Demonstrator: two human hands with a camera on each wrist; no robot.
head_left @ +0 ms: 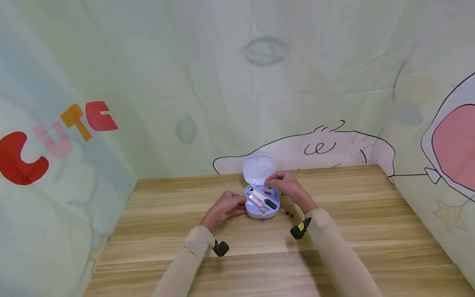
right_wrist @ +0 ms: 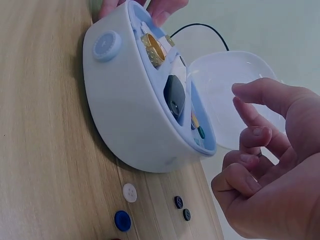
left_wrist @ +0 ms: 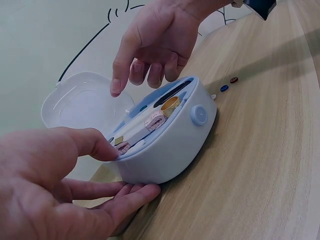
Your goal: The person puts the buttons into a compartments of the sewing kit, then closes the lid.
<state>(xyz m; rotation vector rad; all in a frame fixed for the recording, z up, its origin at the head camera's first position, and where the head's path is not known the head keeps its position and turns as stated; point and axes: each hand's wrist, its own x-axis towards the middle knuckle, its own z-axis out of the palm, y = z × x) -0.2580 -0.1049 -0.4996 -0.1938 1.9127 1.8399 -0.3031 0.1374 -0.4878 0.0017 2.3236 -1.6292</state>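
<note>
A white and pale-blue sewing box [head_left: 256, 215] stands on the wooden table with its lid [head_left: 259, 168] raised at the back. My left hand [head_left: 229, 203] grips its left side, thumb at the rim and fingers low against the wall. Inside lie a gold thimble [right_wrist: 153, 50], a folded tape measure [left_wrist: 154, 120] and a black-ended tool [right_wrist: 174, 96]. Small coloured buttons [head_left: 266, 192] sit in the back right compartment. Over that compartment hovers my right hand [head_left: 287, 185], thumb and index tips close together, the other fingers loosely curled. Nothing shows between its fingertips.
On the table right of the box lie a white button [right_wrist: 129, 192], a blue button [right_wrist: 122, 220], a reddish button [left_wrist: 234, 80] and two dark buttons [right_wrist: 178, 202]. A printed cloth backdrop [head_left: 222, 103] rises behind the table's back edge.
</note>
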